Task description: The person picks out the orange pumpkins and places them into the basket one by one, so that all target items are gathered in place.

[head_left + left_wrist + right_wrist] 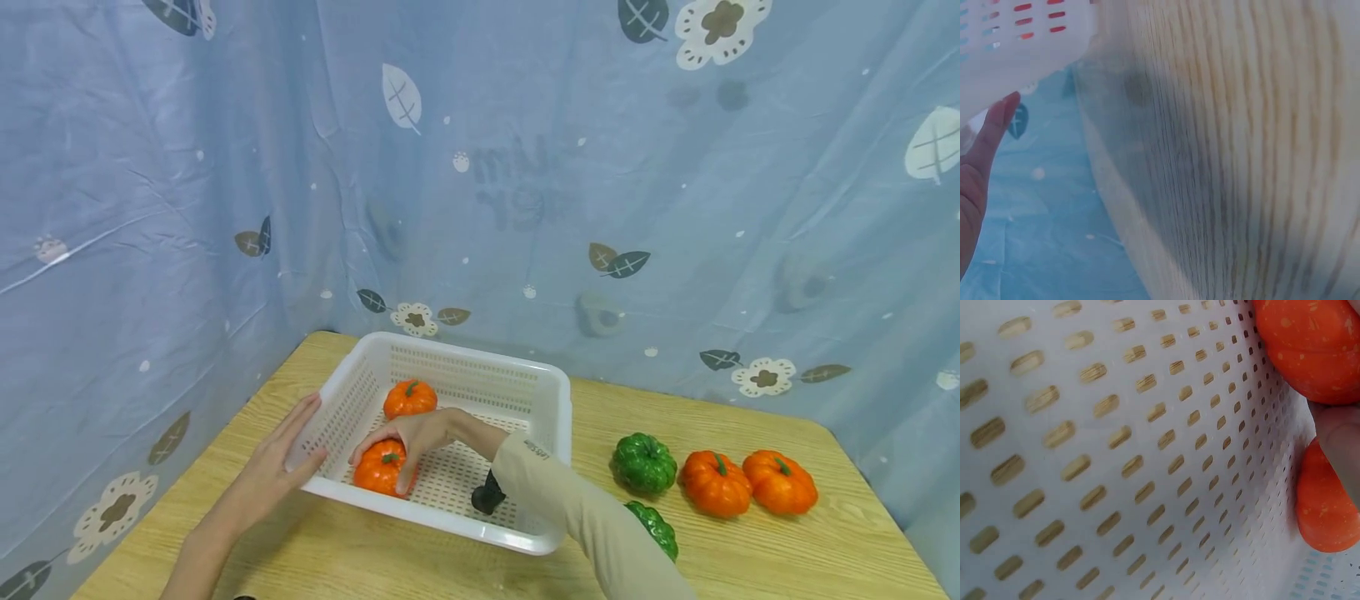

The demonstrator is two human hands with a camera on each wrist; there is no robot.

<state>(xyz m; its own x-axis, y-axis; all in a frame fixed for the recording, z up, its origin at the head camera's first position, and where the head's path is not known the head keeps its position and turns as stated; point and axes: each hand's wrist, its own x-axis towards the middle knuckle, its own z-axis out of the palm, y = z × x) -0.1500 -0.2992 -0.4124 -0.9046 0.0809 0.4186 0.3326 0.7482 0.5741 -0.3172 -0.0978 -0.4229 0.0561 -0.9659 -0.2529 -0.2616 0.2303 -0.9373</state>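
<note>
My right hand (pixel 423 435) reaches into a white perforated plastic basket (pixel 450 522) and grips a small orange pumpkin (pixel 378 472) with a green stem, near the front left corner. In the right wrist view, the thumb (pixel 1342 440) presses against that pumpkin (pixel 1313 353). Behind it in the basket lies another orange pumpkin (pixel 411 398). At the basket's left end, my left hand (pixel 262 471) touches the wall and rim with extended fingers. The left wrist view catches a straight finger (pixel 994 128) against the basket wall (pixel 1029 59).
On the wooden table (pixel 360 567), right of the basket, sit a green pumpkin (pixel 643 463) and two orange pumpkins (pixel 715 485). Another green one (pixel 656 529) is partly behind the right sleeve (pixel 577 508). A blue patterned curtain (pixel 480 208) stands behind the table.
</note>
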